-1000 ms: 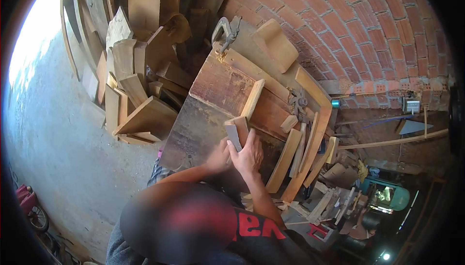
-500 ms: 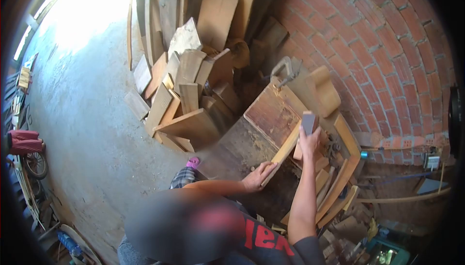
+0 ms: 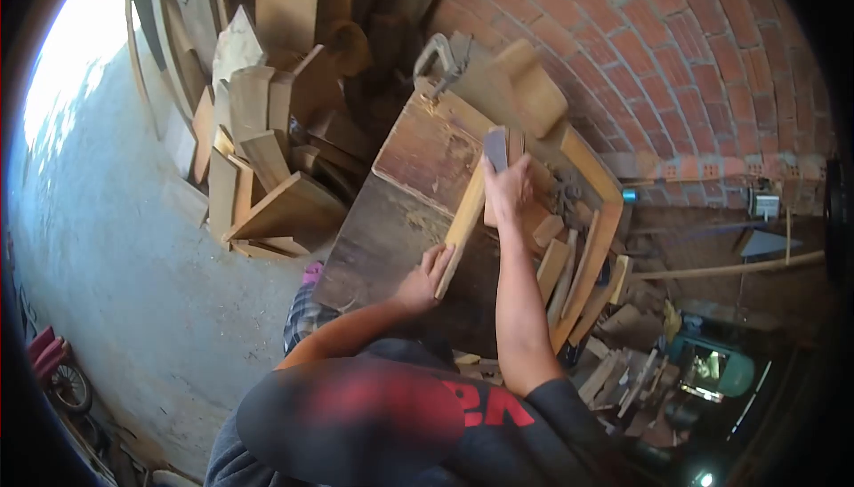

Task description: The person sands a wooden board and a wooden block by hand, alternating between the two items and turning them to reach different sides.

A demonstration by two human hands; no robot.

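Observation:
My left hand grips the near end of a long pale wooden strip that lies on the dark workbench. My right hand is stretched out over the strip's far end and holds a grey sanding block pressed on the wood. My right forearm runs back toward my black and red shirt.
A metal clamp and a thick wooden block sit at the bench's far end by the brick wall. Curved wooden pieces lean at the bench's right. Stacked offcuts fill the left. A green machine stands lower right.
A second ago both hands were together near the bench's near edge on the block. Now my right hand has reached along the strip with the block, while my left hand holds the strip's near end.

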